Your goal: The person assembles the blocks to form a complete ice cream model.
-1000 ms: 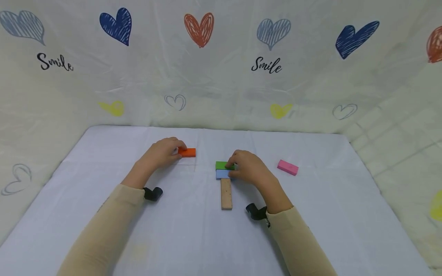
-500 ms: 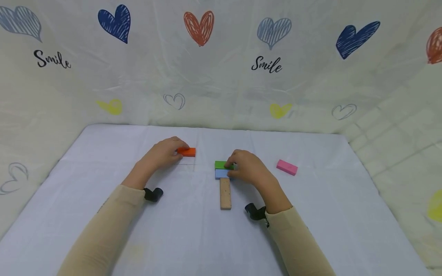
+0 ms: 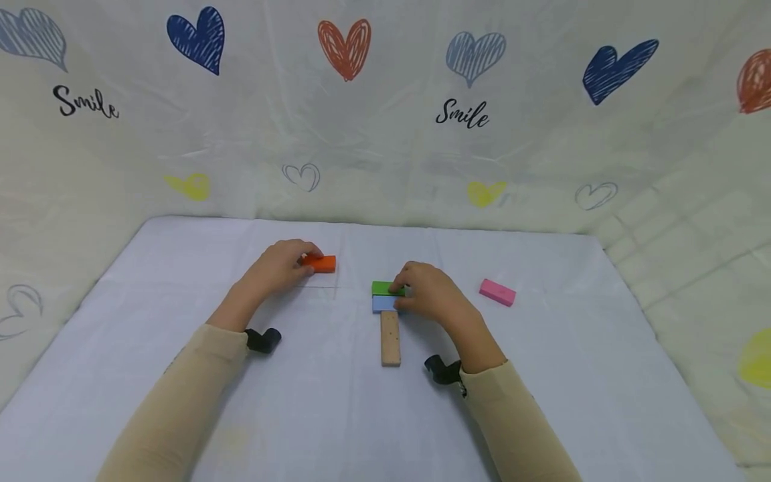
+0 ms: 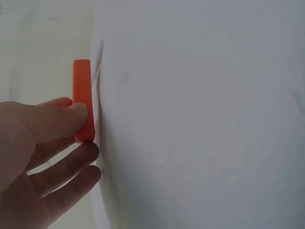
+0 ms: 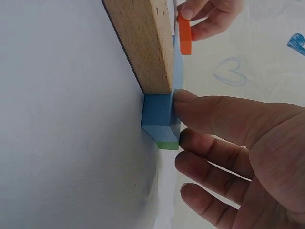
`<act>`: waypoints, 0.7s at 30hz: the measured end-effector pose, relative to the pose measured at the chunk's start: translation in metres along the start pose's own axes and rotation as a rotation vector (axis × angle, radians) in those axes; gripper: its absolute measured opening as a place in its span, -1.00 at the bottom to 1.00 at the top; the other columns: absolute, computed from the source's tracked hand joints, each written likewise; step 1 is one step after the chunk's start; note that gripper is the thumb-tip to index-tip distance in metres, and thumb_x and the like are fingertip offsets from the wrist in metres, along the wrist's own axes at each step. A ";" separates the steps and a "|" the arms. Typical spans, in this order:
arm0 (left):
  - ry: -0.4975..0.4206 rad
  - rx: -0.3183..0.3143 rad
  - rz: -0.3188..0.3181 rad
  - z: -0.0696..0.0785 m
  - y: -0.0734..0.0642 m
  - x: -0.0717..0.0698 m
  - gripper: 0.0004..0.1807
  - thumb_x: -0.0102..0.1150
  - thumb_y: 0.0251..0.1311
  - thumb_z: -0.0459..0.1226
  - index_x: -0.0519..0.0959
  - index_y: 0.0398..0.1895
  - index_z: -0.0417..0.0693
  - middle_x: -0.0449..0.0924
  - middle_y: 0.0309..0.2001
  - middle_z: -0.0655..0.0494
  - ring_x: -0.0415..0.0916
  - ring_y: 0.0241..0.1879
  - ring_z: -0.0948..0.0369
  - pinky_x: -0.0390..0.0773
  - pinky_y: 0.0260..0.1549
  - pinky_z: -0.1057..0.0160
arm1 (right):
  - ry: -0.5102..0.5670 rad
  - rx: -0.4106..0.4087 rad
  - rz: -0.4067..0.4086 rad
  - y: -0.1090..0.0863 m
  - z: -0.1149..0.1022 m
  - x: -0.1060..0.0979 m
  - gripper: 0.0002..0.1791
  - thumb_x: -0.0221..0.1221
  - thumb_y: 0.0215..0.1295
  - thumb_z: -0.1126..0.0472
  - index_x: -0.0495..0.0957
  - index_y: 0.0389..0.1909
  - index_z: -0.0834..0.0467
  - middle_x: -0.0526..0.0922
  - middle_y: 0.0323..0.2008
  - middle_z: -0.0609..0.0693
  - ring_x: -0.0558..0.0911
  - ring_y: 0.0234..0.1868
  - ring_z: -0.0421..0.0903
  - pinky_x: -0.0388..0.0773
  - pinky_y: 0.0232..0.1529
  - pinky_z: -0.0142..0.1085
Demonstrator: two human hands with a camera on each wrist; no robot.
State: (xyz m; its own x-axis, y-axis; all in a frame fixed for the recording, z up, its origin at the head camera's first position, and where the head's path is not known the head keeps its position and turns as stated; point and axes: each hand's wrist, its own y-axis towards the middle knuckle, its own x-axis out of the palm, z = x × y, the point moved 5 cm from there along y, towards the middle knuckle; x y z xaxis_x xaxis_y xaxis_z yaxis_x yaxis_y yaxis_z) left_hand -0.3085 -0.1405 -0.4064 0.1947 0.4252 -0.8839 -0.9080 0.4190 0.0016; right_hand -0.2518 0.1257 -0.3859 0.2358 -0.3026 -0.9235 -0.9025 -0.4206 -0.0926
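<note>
One orange block (image 4: 83, 86) in left hand (image 3: 278, 269)

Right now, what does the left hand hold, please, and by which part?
The left hand pinches the orange block by its left end in the head view.

Head view: left "Smile" (image 3: 86, 102) is running in black script on the pale backdrop (image 3: 385, 134), slanting down to the right, sitting lower than the dark-blue heart (image 3: 201, 41) beside it. Right "Smile" (image 3: 462, 114), same script and same backdrop, is sitting just below a light-blue heart (image 3: 476, 56), also dipping slightly rightward.
</note>
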 end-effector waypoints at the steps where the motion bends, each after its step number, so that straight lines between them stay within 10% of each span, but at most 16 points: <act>1: -0.001 0.001 -0.002 0.000 0.001 0.000 -0.64 0.20 0.31 -0.34 0.60 0.16 0.02 0.61 0.10 0.05 0.50 0.04 0.02 0.50 0.12 -0.01 | 0.000 0.002 0.000 0.000 0.000 0.000 -0.75 0.44 0.15 0.18 0.76 -0.12 0.08 0.64 -0.14 -0.09 0.61 -0.04 -0.07 0.58 0.05 -0.17; 21: 0.012 0.081 -0.013 0.021 0.006 0.004 -0.70 0.23 0.28 -0.35 0.64 0.08 -0.07 0.65 0.02 0.00 0.53 -0.01 0.03 0.52 0.11 0.01 | 0.022 -0.005 0.003 -0.001 -0.001 -0.001 -0.74 0.44 0.15 0.19 0.76 -0.11 0.09 0.65 -0.14 -0.08 0.61 -0.03 -0.06 0.57 0.06 -0.15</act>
State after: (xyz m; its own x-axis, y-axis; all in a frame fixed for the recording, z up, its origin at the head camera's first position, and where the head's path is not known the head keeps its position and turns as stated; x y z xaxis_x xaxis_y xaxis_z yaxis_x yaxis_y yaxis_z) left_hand -0.3057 -0.1189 -0.3998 0.2013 0.4096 -0.8898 -0.8724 0.4880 0.0272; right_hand -0.2504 0.1255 -0.3849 0.2406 -0.3226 -0.9154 -0.9014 -0.4241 -0.0874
